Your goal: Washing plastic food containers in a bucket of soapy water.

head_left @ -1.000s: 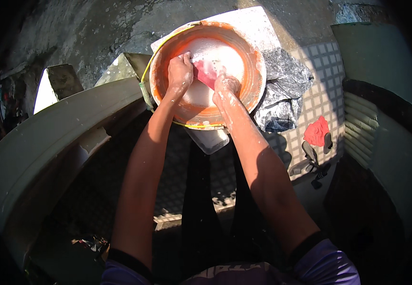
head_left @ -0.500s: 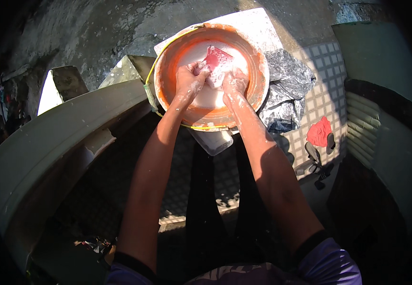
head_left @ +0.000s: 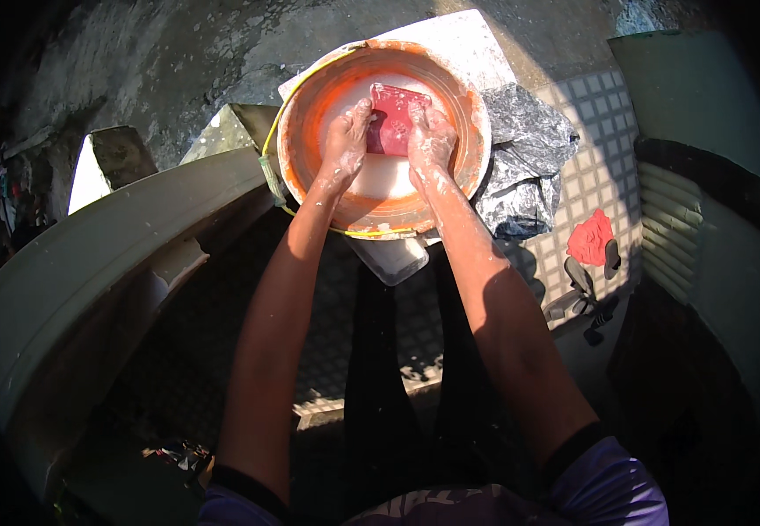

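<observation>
A flat red rectangular piece (head_left: 389, 121) lies over white, milky, foamy liquid (head_left: 382, 177) inside a round bucket (head_left: 305, 118) with an orange inner wall and a yellow handle. My left hand (head_left: 346, 143) grips the piece at its left edge, fingers curled. My right hand (head_left: 432, 143) grips it at its right edge, thumb and fingers on it. Both hands and my right forearm carry white splashes. The bucket rests on a white board (head_left: 454, 35), with crumpled dark, shiny sheeting (head_left: 525, 149) at its right.
A curved pale ledge (head_left: 73, 232) runs along the left, with angular blocks (head_left: 108, 158) behind it. Green-grey walls (head_left: 696, 96) stand at the right. On the tiled floor (head_left: 588, 105) lie a red cloth (head_left: 589, 237) and dark sandals (head_left: 580, 282). Rough concrete (head_left: 178, 53) lies beyond.
The red piece, foamy and partly covered by my hands earlier, now shows flatter and more fully between them. My left hand has shifted upward along its edge since half a second ago.
</observation>
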Motion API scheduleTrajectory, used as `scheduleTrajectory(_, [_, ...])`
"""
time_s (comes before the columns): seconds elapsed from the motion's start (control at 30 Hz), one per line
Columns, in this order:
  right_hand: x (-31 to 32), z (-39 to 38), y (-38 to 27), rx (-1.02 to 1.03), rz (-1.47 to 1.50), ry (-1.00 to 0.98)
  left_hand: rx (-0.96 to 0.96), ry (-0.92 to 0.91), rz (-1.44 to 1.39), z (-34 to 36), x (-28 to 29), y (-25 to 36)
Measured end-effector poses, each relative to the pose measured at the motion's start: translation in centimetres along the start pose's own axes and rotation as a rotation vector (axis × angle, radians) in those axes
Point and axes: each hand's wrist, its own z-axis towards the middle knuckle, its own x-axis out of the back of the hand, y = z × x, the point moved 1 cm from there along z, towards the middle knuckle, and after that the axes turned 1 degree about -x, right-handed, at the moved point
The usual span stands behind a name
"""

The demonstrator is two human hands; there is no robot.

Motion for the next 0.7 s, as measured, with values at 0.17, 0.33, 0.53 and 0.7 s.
scheduleTrajectory(0.17, [0.1,0.3,0.8,0.041,0.061,0.07,-0.144,-0.02,0.316,-0.2,-0.6,0.4])
scheduleTrajectory(0.33, [0.5,0.1,0.8,-0.008,-0.097,0.033,0.062,0.061,0.448,0.6,0.4,-0.3])
scheduleTrajectory(0.53, [0.7,0.9,0.7,0.077,-0.133,0.16,0.138,-0.118,-0.007,0.0,-0.8,-0.2])
scheduleTrajectory(0.7, [0.1,-1.7,-1.9,0.022,-0.592,-0.018,0.129,0.136,0.773,0.9,1.4,-1.1])
